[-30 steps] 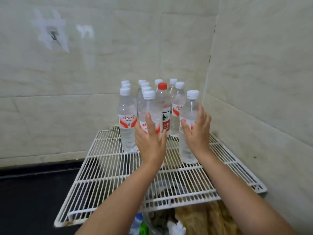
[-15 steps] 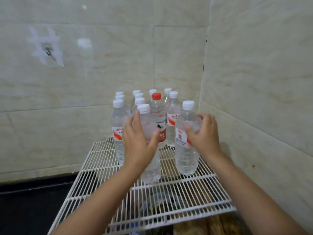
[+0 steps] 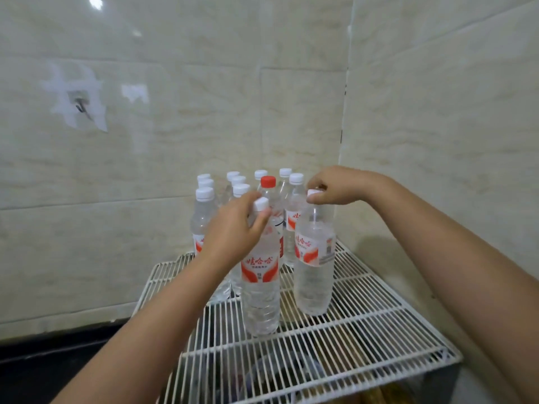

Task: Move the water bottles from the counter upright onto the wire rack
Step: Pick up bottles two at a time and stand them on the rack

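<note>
Two clear water bottles with red-and-white labels stand upright at the front of the white wire rack [image 3: 364, 333]. My left hand [image 3: 236, 228] grips the neck of the front-left bottle [image 3: 259, 287], just under its white cap. My right hand [image 3: 335, 185] pinches the cap of the front-right bottle [image 3: 313, 266] from above. Behind them stand several more upright bottles [image 3: 204, 217] with white caps, and one red-capped bottle [image 3: 268, 182] among them.
Tiled walls close the corner behind and to the right of the rack. A dark counter [image 3: 43, 371] runs along the lower left. Under the rack lie dim things, among them something yellowish [image 3: 376, 395]. A hook with white patches [image 3: 78, 103] sits on the back wall.
Both hands have slid up from the bottles' bodies to their tops: the left now holds a neck, the right a cap. The camera has come closer and tilted up.
</note>
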`<action>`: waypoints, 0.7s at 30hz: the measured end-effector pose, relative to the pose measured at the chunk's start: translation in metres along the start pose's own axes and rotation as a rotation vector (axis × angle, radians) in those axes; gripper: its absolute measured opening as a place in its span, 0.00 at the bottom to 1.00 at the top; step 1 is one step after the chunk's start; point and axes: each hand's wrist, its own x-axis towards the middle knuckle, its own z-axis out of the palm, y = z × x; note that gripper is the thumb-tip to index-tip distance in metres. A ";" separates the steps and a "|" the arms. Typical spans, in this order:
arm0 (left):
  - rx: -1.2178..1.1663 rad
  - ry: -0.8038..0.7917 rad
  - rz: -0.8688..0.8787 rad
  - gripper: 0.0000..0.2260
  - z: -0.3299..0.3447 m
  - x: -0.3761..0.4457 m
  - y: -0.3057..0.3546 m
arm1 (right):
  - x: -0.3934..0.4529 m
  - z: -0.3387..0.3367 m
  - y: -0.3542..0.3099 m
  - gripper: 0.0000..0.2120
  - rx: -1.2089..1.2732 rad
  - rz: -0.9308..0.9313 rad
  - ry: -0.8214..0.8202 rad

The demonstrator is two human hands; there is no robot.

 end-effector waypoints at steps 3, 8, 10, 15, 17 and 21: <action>0.031 -0.012 0.001 0.20 -0.001 -0.001 0.001 | -0.006 -0.004 -0.003 0.13 0.212 -0.058 -0.058; 0.063 -0.058 0.000 0.24 -0.003 0.001 0.001 | -0.003 0.010 -0.008 0.20 0.061 -0.007 0.048; 0.034 -0.079 -0.016 0.23 -0.005 0.005 0.001 | -0.001 0.018 -0.008 0.20 0.028 0.032 0.121; 0.034 -0.066 0.028 0.20 0.003 0.013 0.012 | -0.002 0.021 0.001 0.16 0.357 0.115 0.213; 0.012 -0.063 0.031 0.19 0.008 0.021 0.018 | 0.000 0.017 0.009 0.16 0.456 0.140 0.227; -0.010 -0.042 -0.004 0.19 0.018 0.045 0.029 | 0.013 0.009 0.017 0.19 0.427 0.125 0.326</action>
